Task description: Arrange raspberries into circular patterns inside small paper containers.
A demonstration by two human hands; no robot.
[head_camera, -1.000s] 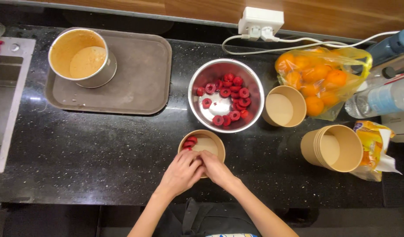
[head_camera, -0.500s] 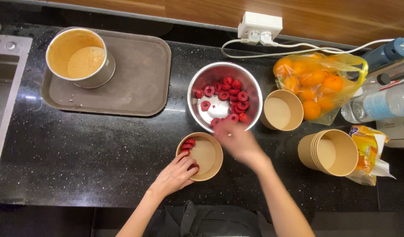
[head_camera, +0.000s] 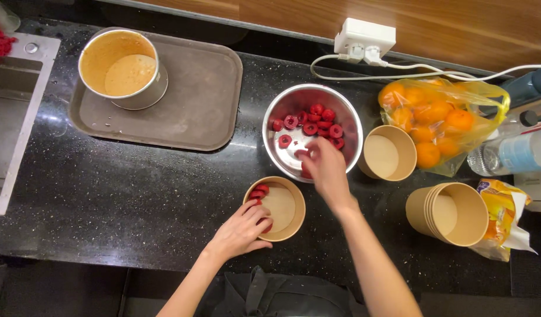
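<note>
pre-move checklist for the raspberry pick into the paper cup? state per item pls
1. Right hand inside steel bowl, over the raspberries: ok.
2. Berry actually in the right grip: cannot tell, fingers hide it.
3. Left hand on the paper cup rim, steadying it: ok.
4. Cup upright, with room; a few berry slices line its left wall: ok.
5. Path from bowl to cup unobstructed, the two nearly touching: ok.

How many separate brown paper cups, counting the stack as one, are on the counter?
3: one cup under the left hand, one beside the steel bowl, one stack at right.
</note>
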